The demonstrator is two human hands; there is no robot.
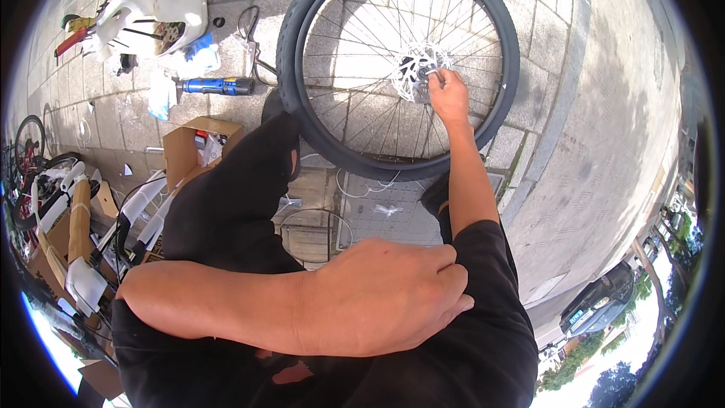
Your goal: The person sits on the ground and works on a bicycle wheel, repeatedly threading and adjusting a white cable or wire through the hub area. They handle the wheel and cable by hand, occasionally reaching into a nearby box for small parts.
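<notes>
Pinch of right hand (450,97), nearly closed, at silver slotted metal disc (408,71).
Best steady black-tyred spoked wheel (377,168) around grip with loosely curled left hand (389,298); cannot tell either's contents.

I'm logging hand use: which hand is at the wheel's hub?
The right hand, at the silver brake disc; the left hand is curled nearer the camera, away from the wheel.

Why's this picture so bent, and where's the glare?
Head view: the fisheye bows the kerb and leaves dark corners; head view: sun washes out paving seen through the wheel, with a curved shadow alongside; head view: left hand, closest, looms large.
</notes>
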